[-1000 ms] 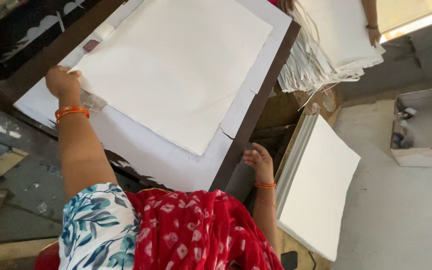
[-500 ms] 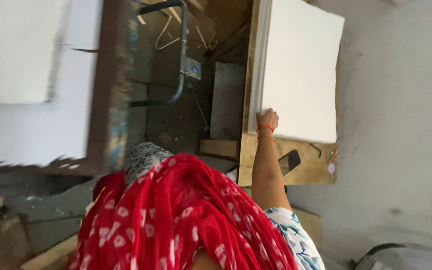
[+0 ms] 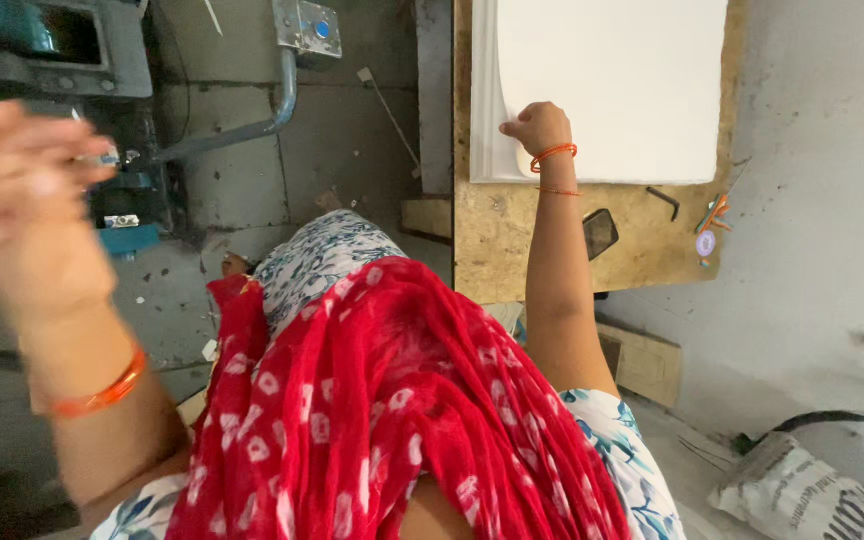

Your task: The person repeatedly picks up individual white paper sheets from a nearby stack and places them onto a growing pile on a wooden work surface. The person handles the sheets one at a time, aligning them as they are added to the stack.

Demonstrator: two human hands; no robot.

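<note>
Your right hand [image 3: 540, 128] sits at one o'clock in the view, knuckles curled, fingers pinching the near edge of the stack of large white paper sheets [image 3: 612, 85]. The grip is narrow and closed on the top sheets at the stack's lower left corner. That stack lies on a bare plywood board [image 3: 497, 240], with a dark flat phone-like object [image 3: 599, 233] just beside your forearm at three o'clock of the wrist.

Half a second ago this hand rested at the same corner of the stack; it has stayed there, while the view has swung closer.

Your left hand [image 3: 22, 200], out of view half a second ago, has now come up at nine o'clock, blurred, fingers loosely spread and holding nothing. Behind it stands grey and blue metal machinery [image 3: 72, 50].
</note>
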